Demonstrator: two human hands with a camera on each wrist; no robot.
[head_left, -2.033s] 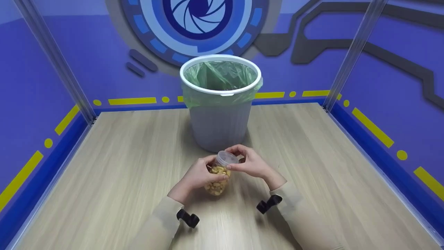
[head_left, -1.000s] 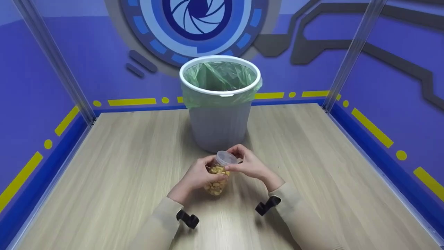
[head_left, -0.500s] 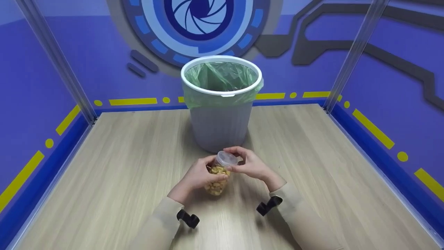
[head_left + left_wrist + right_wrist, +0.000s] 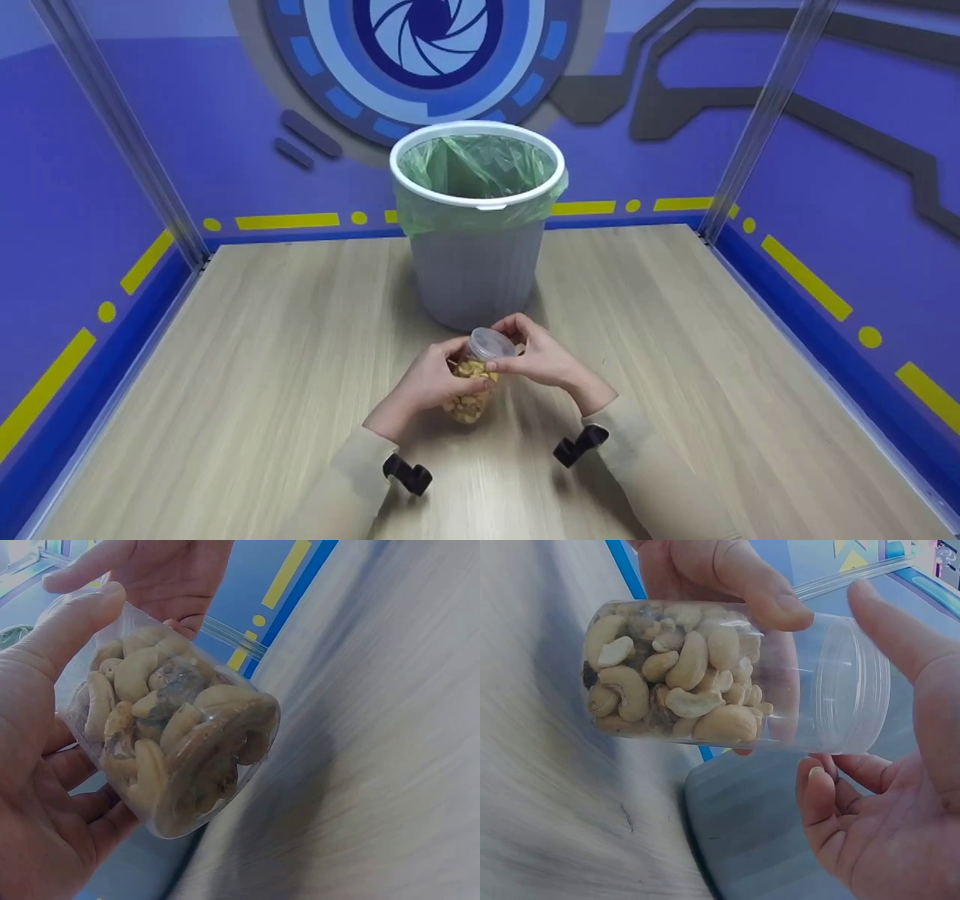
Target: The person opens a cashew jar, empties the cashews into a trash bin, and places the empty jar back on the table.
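My left hand (image 4: pixel 429 380) grips a clear plastic jar (image 4: pixel 466 411) round its side, above the table. Cashew nuts (image 4: pixel 694 664) fill much of it, and a few look dark or spotted in the left wrist view. The jar leans, its lidded end up and toward the right hand. On that end sits a translucent screw lid (image 4: pixel 855 686). The thumb and fingers of my right hand (image 4: pixel 546 358) hold the lid at opposite sides of its rim. In the left wrist view, the left thumb (image 4: pixel 82 619) covers part of the jar's upper end.
Just behind the hands stands a grey bin (image 4: pixel 476 274) with a white rim and a green plastic liner (image 4: pixel 420 214). The wooden table (image 4: pixel 285 322) is bordered by blue panels (image 4: pixel 862 225) at the back and sides. Each wrist bears a black strap mount (image 4: pixel 581 445).
My right fingers shift a little around the lid's rim, straighter half a second ago and more bent now. The left hand and jar stay nearly still.
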